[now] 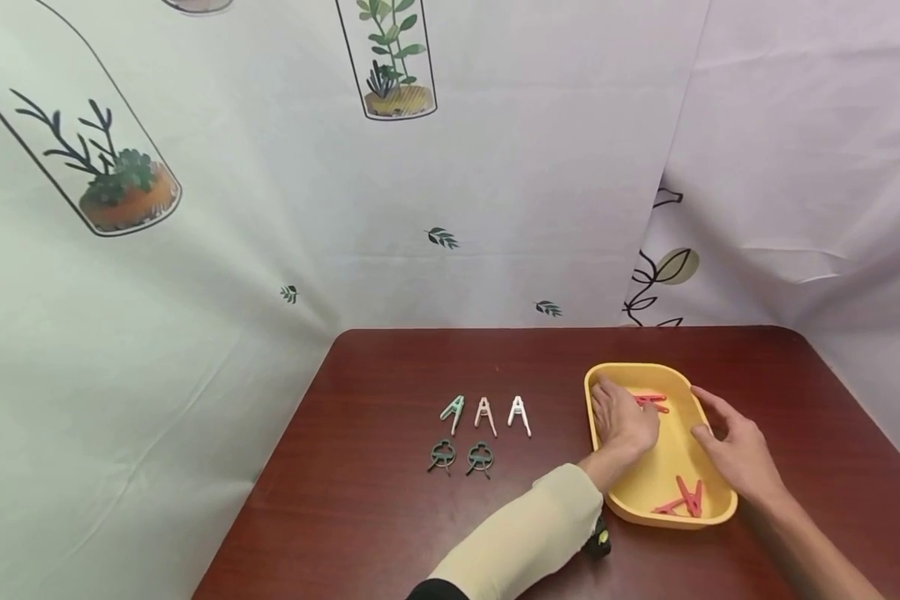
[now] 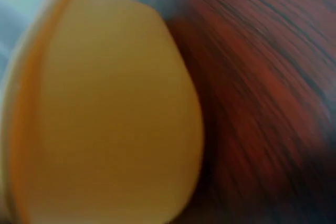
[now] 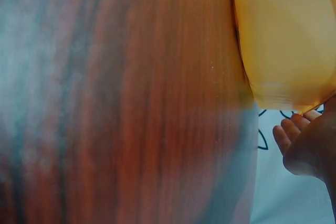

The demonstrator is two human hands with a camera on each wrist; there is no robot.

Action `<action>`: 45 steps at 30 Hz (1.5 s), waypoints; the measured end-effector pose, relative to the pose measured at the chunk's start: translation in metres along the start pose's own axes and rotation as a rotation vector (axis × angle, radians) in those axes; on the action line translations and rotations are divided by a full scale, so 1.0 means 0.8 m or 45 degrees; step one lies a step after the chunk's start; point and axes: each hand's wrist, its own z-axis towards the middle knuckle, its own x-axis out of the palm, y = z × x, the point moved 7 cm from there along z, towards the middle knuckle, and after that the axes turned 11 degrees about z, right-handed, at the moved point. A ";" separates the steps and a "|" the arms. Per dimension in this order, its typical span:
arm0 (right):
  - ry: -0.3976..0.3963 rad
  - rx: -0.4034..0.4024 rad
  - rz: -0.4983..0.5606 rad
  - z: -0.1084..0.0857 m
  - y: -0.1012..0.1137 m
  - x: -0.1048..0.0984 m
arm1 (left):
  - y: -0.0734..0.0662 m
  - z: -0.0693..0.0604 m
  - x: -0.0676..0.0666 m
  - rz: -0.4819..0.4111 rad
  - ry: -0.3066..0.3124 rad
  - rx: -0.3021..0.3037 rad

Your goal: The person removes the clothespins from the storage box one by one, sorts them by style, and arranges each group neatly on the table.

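Head view: a yellow tray [image 1: 675, 442] sits at the right of the frame on a dark red wooden table [image 1: 390, 517]. The left hand [image 1: 625, 421] lies inside it, against the upper left of the tray, its thumb close to the upper red clips [image 1: 651, 398]; the fingertips are hard to make out there, so I cannot tell whether it grasps anything. The right hand [image 1: 738, 450] holds the tray's right rim, thumb over the edge and fingers on the outside. More red clips lie in the tray's lower right end. Around the middle of the frame, a green clip [image 1: 457, 407], a pale pink clip [image 1: 484, 407] and a white clip [image 1: 518, 406] form a row, above two dark round clips [image 1: 480, 457]. Patterned cloth [image 1: 540, 183] fills the upper frame.
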 end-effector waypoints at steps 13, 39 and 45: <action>-0.037 -0.012 -0.051 0.001 0.001 -0.001 | -0.004 0.011 0.010 0.319 -0.083 0.269; -0.030 0.012 -0.031 -0.001 -0.001 0.001 | -0.008 0.012 0.014 0.576 0.080 0.383; -0.030 0.016 -0.025 -0.002 0.000 0.002 | -0.010 0.013 0.013 0.588 0.108 0.390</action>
